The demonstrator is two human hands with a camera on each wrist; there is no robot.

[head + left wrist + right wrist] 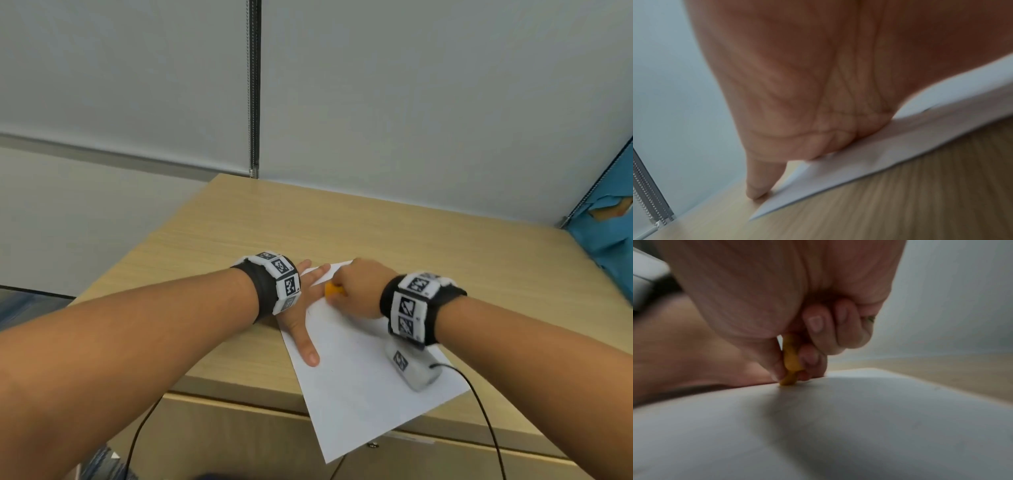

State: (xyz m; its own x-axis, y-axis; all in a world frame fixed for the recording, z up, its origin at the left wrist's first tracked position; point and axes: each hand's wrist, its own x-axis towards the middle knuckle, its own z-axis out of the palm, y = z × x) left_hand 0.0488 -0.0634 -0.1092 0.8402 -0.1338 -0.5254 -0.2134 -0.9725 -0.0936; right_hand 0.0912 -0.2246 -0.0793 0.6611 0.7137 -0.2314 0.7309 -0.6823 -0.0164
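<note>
A white sheet of paper lies at an angle on the wooden desk, its near corner hanging over the front edge. My left hand lies flat on the sheet's left edge, fingers straight and spread, thumb pointing toward me. In the left wrist view the palm presses the paper down. My right hand pinches a small orange-yellow stick, perhaps a crayon or eraser, near the sheet's far end. In the right wrist view its tip touches the paper.
A small grey device with a marker tag and a black cable rests on the sheet's right side under my right wrist. A blue torn panel stands at the desk's right. Blinds with a bead chain hang behind.
</note>
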